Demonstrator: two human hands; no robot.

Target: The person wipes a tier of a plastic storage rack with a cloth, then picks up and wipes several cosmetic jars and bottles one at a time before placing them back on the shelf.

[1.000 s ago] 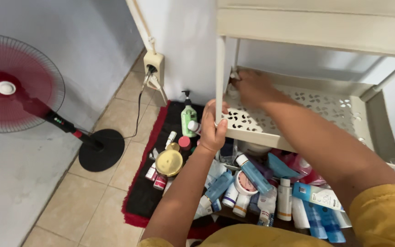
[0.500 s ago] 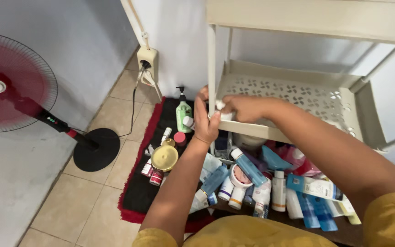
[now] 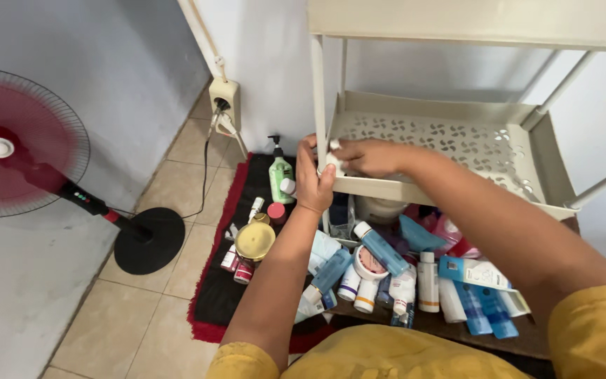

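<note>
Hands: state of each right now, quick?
Left hand: closed around the shelf post.
Right hand: pressing a small white cloth on the shelf corner.

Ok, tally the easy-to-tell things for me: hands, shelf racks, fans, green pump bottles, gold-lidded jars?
Hands: 2, left hand and right hand, both at the cream shelf rack's corner.
Cream shelf rack: 1
Red standing fan: 1
Green pump bottle: 1
Gold-lidded jar: 1
Total: 6
</note>
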